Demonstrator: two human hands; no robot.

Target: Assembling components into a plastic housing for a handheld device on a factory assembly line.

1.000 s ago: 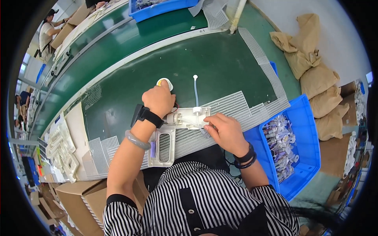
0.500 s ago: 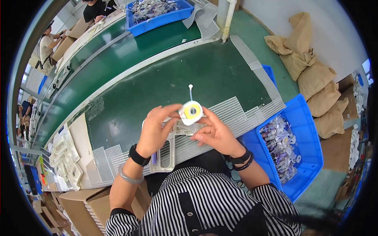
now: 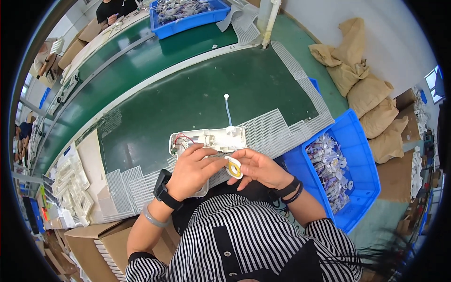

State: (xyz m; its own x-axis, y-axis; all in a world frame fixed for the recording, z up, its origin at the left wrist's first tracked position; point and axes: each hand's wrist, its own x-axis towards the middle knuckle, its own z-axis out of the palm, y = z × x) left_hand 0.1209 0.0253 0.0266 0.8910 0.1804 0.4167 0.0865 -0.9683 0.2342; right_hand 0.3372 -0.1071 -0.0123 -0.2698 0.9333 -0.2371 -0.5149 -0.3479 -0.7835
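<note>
Between my two hands is a small white ring-shaped part (image 3: pixel 233 168) with a yellow inner face, tilted on its side. The fingers of my right hand (image 3: pixel 264 171) pinch its right edge. My left hand (image 3: pixel 193 173) grips its left side with the fingertips. Just beyond my hands, an opened white plastic housing (image 3: pixel 217 140) lies on the mesh mat, with red wires and small parts inside. A clear tube (image 3: pixel 229 112) with a white round end rises from it. Below my left hand, part of a white handle-shaped frame (image 3: pixel 203 190) shows; the rest is hidden.
A blue bin (image 3: pixel 364 164) full of small purple and clear parts stands to the right. Several white housing shells (image 3: pixel 74 185) lie at the left. A blue tray (image 3: pixel 188 29) of parts sits at the far side. Brown sacks (image 3: pixel 371 96) line the wall. Another person (image 3: pixel 112 10) sits at the far bench.
Both hands have brought the ring-shaped part down toward me and turned it from facing up to tilted. The housing with wires behind it now shows more fully.
</note>
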